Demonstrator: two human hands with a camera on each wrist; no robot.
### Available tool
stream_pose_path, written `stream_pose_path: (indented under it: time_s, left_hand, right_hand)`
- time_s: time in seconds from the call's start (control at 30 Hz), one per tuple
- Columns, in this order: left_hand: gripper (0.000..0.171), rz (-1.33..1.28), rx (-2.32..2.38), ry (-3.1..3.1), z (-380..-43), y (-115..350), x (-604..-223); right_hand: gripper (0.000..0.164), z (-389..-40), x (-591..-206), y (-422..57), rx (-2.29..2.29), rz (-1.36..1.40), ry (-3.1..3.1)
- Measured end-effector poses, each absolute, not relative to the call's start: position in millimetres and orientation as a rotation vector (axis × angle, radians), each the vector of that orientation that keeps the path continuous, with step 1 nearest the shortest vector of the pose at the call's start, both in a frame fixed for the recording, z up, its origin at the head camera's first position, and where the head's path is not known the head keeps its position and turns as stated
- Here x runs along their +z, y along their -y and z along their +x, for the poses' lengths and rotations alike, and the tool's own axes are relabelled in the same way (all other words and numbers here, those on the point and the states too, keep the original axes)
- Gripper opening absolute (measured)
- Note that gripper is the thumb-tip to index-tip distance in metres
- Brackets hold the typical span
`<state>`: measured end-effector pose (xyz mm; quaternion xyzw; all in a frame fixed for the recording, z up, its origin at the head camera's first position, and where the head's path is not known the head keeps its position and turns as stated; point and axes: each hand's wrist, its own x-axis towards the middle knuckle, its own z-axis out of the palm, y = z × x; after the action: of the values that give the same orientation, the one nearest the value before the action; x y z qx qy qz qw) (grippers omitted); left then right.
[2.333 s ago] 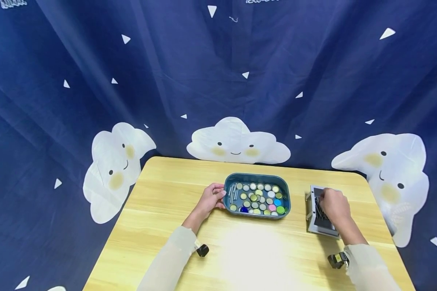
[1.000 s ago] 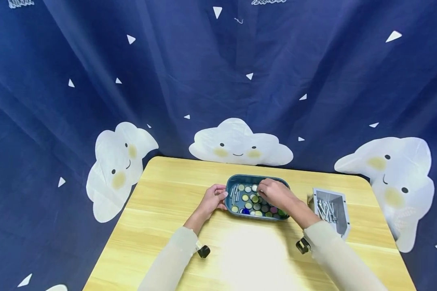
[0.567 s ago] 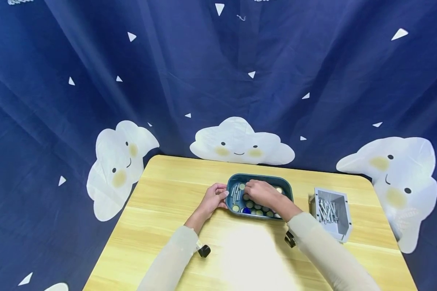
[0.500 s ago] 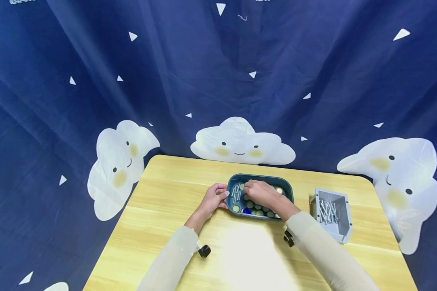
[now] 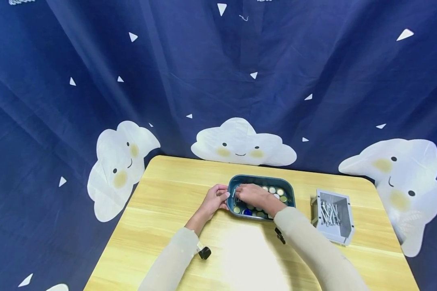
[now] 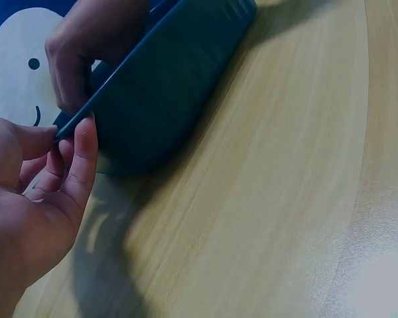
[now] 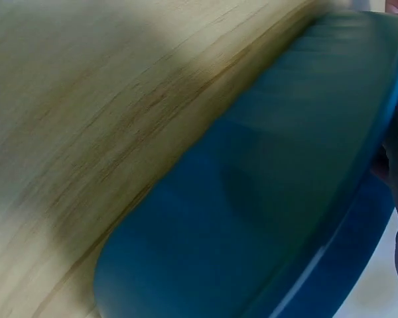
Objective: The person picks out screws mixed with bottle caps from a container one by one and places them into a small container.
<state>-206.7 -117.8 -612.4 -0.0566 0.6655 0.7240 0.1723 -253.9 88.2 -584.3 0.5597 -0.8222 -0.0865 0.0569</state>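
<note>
My left hand (image 5: 213, 201) pinches the rim of a dark teal tray (image 5: 261, 177) at its left end. In the left wrist view the thumb lies on one side of the tray wall and the fingers on the other. My right hand (image 5: 254, 195) reaches down inside the tray near its left end, fingers bent downward. Whether its fingertips hold something is hidden. Several round discs like bottle caps (image 5: 279, 191) lie in the tray, in white, yellow and blue. Thin silver bolts (image 5: 234, 197) lie at its left end, largely covered by the right hand.
On the table (image 5: 175, 182), right of the tray, stands a grey open-topped bin (image 5: 344, 226) with several silver bolts (image 5: 329, 213) inside. A dark blue curtain (image 5: 218, 60) with cloud faces hangs behind the table.
My right hand has left the grey bin, moved left into the tray, then slid further left over the bolts there. The left hand has stayed at the tray's rim.
</note>
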Motion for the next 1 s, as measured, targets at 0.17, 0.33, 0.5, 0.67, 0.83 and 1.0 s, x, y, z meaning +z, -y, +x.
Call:
stream_pose_path:
  time_s: [0.17, 0.33, 0.5, 0.67, 0.83, 1.0]
  left_hand:
    - [0.038, -0.147, 2.060, -1.888, -205.7, 117.3, -613.6]
    - [0.037, -0.129, 2.062, -1.902, -205.7, 116.8, -613.7]
    - [0.036, -0.133, 2.074, -1.901, -206.4, 117.1, -614.0]
    - [0.037, -0.132, 2.070, -1.896, -207.3, 118.3, -616.1]
    - [0.034, -0.141, 2.061, -1.901, -207.2, 119.3, -616.2]
    - [0.034, -0.131, 2.053, -1.908, -206.4, 119.3, -614.2]
  right_hand:
    - [0.029, -253.8, -588.8, -84.3, -0.309, 1.730, 2.522]
    - [0.032, -254.5, -588.8, -80.2, -0.453, 1.760, 2.485]
    - [0.038, -256.7, -584.5, -75.0, -0.594, 1.790, 2.471]
    - [0.035, -259.9, -581.7, -69.6, -0.697, 1.837, 2.413]
    - [0.009, -263.9, -578.4, -64.8, -0.778, 1.851, 2.340]
    - [0.014, -266.6, -576.6, -63.8, -0.821, 1.869, 2.308]
